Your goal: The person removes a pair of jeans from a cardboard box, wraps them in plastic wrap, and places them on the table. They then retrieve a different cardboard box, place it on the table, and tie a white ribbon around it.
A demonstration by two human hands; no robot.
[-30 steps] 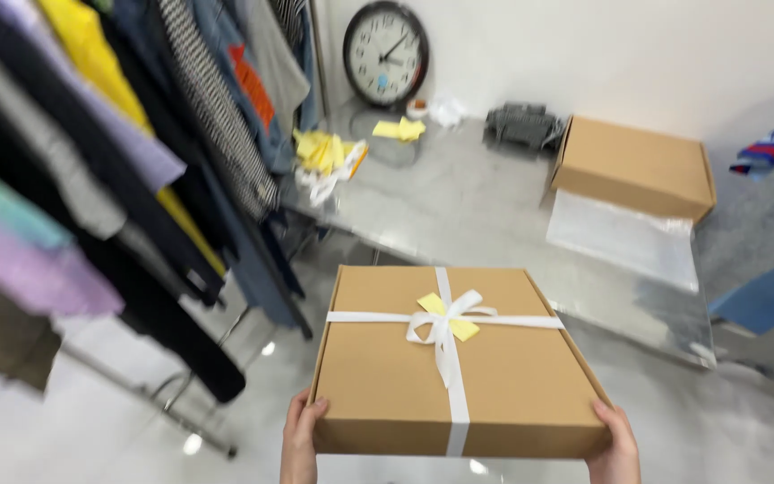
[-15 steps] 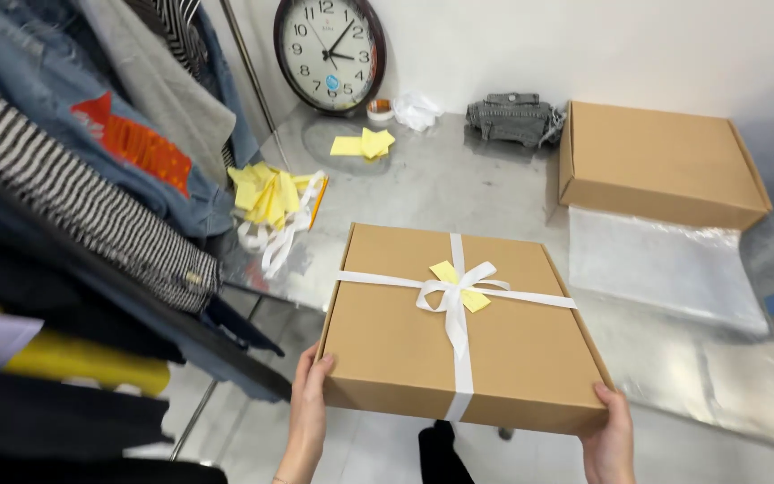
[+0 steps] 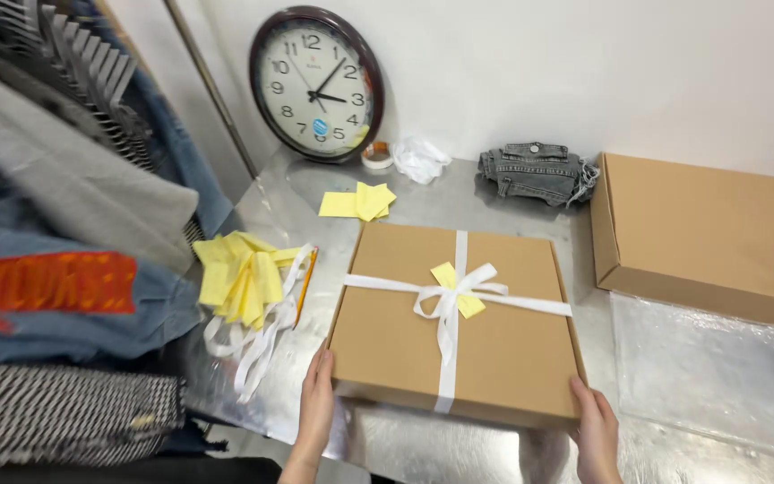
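A metal table (image 3: 530, 202) carries everything. Near its front edge sits a flat cardboard box (image 3: 405, 332) tied with a white ribbon (image 3: 448, 309) and a yellow note (image 3: 459, 289) under the bow. A second plain box (image 3: 709, 235) lies toward the right edge, above a clear plastic sheet (image 3: 718, 367). A round clock (image 3: 317, 82) leans at the back edge. The left hand (image 3: 317, 403) grips the tied box's front left corner, the right hand (image 3: 595, 423) its front right corner, fingers closed against the sides.
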